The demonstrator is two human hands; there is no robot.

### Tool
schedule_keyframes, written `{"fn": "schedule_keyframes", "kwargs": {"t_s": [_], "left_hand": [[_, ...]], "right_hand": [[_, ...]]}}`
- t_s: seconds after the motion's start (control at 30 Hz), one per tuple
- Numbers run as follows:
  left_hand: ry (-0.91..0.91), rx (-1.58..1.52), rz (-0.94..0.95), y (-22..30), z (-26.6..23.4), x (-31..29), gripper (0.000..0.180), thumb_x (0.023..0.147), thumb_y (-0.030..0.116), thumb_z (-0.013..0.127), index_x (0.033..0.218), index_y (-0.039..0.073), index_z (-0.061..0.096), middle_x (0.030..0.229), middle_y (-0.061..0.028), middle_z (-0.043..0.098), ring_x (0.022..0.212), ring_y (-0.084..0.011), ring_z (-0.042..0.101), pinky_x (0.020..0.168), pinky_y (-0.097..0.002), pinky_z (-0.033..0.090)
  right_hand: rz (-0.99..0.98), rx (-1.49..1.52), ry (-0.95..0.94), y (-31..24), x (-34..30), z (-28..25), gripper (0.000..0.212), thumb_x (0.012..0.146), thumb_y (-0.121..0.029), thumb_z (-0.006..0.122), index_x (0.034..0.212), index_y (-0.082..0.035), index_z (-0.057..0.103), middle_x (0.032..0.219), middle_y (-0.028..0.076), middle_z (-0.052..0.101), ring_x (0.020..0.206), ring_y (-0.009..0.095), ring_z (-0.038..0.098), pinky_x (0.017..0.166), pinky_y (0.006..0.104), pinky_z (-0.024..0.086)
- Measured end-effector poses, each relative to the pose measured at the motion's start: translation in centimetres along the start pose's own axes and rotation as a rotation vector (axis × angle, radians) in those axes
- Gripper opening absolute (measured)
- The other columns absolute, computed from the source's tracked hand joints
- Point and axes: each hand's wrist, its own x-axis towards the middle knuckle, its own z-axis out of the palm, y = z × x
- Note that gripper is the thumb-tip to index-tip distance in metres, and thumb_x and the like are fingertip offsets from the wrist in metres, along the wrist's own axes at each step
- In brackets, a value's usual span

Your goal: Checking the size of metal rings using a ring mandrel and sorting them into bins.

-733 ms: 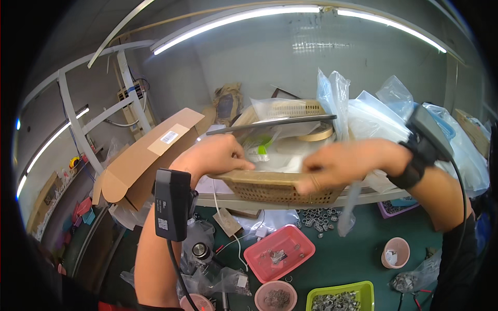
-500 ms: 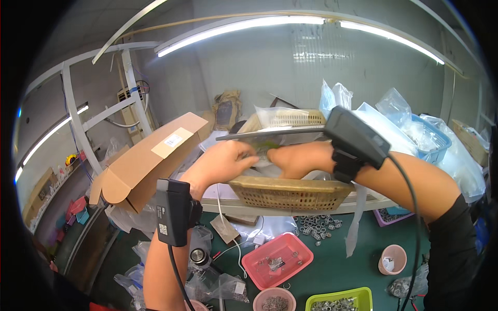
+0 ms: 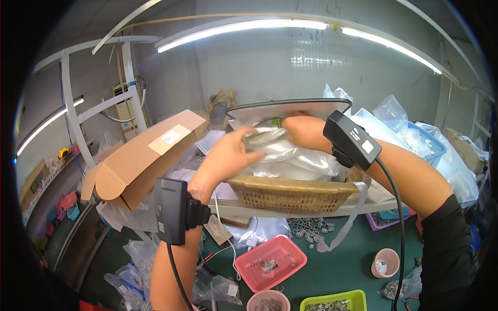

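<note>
In the head camera's view, a person's two bare hands worked at a tan perforated basket (image 3: 290,197) filled with clear plastic bags (image 3: 306,165), set on a pale shelf (image 3: 270,212) above a green surface (image 3: 332,267). The left hand (image 3: 225,158) was at the basket's left side, its thumb and fingers spread apart beside the clear plastic; whether it touched the plastic could not be told. The right hand (image 3: 307,132) was over the bags toward the back, fingers bent and fingertips partly hidden, so its grip could not be made out. A dark-rimmed flat panel (image 3: 295,107) stretched just behind it, above the basket. Black devices were strapped to both wrists. A strip of translucent plastic (image 3: 345,234) hung from the basket's right end. To the left stood a brown cardboard box (image 3: 148,160) with a pale label; to the right, a blue basket (image 3: 436,149) sat among more plastic bags. Below, the green surface carried loose metal rings (image 3: 310,227), a pink rectangular tray (image 3: 251,273), a pink cup (image 3: 390,260), a pink round bowl (image 3: 250,301) and a lime-green tray (image 3: 361,299), the last two holding small metal parts.
</note>
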Motion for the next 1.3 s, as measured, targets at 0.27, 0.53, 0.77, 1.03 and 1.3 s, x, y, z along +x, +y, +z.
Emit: {"fn": "schedule_keyframes", "kwargs": {"t_s": [0.27, 0.53, 0.77, 1.03, 1.3], "left_hand": [[-0.527, 0.527, 0.040, -1.3, 1.5, 2.3, 0.027, 0.061, 0.019, 0.058, 0.083, 0.003, 0.059, 0.077, -0.0151, 0.058, 0.078, -0.0272, 0.055, 0.067, -0.0334, 0.042], [-0.325, 0.598, 0.236, 0.4, 2.4, 2.6, 0.024, 0.058, 0.013, 0.051, 0.077, 0.000, 0.058, 0.079, -0.0182, 0.056, 0.078, -0.0303, 0.054, 0.068, -0.0349, 0.042], [-0.044, 0.449, 0.315, -0.2, 1.6, 1.7, 0.022, 0.062, 0.018, 0.057, 0.078, 0.004, 0.060, 0.074, -0.0144, 0.057, 0.069, -0.0291, 0.055, 0.062, -0.0330, 0.043], [-0.013, 0.720, 0.530, 3.5, 0.6, -5.0, 0.021, 0.060, 0.023, 0.060, 0.061, 0.004, 0.052, 0.057, -0.0082, 0.051, 0.053, -0.0243, 0.052, 0.045, -0.0322, 0.040], [0.078, 0.735, 0.541, 2.6, 1.0, -5.7, 0.011, 0.059, 0.011, 0.057, 0.062, 0.005, 0.048, 0.055, -0.0064, 0.049, 0.050, -0.0221, 0.052, 0.044, -0.0312, 0.040]], "right_hand": [[0.071, 0.013, -0.320, -0.6, -0.8, 0.5, 0.034, 0.064, -0.016, 0.051, 0.093, 0.001, 0.051, 0.089, 0.021, 0.052, 0.086, 0.030, 0.051, 0.076, 0.0342, 0.040], [-0.010, 0.132, -0.530, -3.8, -1.8, 1.5, 0.051, 0.070, -0.036, 0.045, 0.105, 0.001, 0.044, 0.105, 0.025, 0.045, 0.101, 0.031, 0.044, 0.085, 0.0344, 0.033], [-0.107, 0.054, -0.213, -3.8, -1.5, 2.2, 0.021, 0.070, -0.008, 0.046, 0.088, 0.003, 0.051, 0.079, 0.019, 0.055, 0.077, 0.031, 0.055, 0.064, 0.0355, 0.043], [-0.096, -0.026, 0.030, -2.7, -0.9, 1.5, 0.015, 0.068, -0.002, 0.043, 0.078, 0.004, 0.052, 0.077, 0.021, 0.054, 0.076, 0.032, 0.054, 0.065, 0.0364, 0.043], [0.004, -0.115, 0.165, -0.7, 0.5, -1.2, 0.018, 0.061, 0.005, 0.047, 0.078, 0.004, 0.050, 0.065, 0.018, 0.056, 0.064, 0.033, 0.056, 0.055, 0.0370, 0.046]]}}
